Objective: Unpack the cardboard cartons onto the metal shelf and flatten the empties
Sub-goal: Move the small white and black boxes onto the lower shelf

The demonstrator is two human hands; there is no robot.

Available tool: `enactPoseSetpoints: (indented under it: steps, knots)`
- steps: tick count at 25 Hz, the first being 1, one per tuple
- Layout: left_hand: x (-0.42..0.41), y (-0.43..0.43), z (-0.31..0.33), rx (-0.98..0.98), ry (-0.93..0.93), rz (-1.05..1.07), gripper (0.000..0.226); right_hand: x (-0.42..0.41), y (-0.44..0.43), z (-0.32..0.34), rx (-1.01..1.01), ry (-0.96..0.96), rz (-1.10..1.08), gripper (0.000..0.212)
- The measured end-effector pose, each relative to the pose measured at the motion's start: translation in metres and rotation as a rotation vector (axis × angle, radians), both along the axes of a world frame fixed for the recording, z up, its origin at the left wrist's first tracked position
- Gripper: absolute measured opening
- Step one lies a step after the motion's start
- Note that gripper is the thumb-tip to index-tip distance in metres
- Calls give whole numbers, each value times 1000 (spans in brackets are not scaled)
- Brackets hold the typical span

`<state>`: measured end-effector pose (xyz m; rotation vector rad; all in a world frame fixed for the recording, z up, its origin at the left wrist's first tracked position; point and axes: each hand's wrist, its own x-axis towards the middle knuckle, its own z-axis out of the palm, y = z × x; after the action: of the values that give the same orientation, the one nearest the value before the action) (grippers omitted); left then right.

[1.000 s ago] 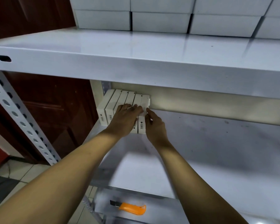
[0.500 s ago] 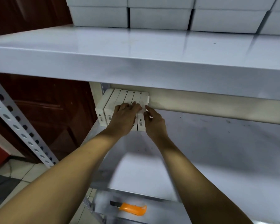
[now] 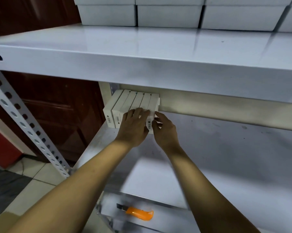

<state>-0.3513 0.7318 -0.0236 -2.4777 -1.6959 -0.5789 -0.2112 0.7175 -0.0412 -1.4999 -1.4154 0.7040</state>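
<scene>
Several slim white boxes (image 3: 133, 103) stand on edge in a row at the back left of the middle metal shelf (image 3: 226, 157). My left hand (image 3: 133, 127) lies flat on the fronts and tops of the middle boxes, fingers straight. My right hand (image 3: 164, 129) touches the right side of the rightmost box (image 3: 152, 105), thumb at its front end near the barcode, fingers loosely bent. No cardboard carton is plainly in view.
The upper shelf (image 3: 141, 52) overhangs my hands and carries a row of larger white boxes (image 3: 168, 15). An orange utility knife (image 3: 139, 214) lies on the lowest shelf. A perforated steel upright (image 3: 24, 125) stands left, before a dark wooden door (image 3: 61, 115).
Both hands stay on the row of boxes, with only small shifts of the fingers. The rightmost box looks pressed closer against its neighbours.
</scene>
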Motion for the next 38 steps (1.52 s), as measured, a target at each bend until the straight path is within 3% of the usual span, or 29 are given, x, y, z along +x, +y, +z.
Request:
enactPoseSetpoints:
  steps: [16,38]
  knots:
    - [-27,-86,-18,-113,-199,180,46,2,-71,-7,-5,-93,147,33]
    - [-116,-216,-28,-132,-432,487,37,-112,-128,-9,28,-81,444,22]
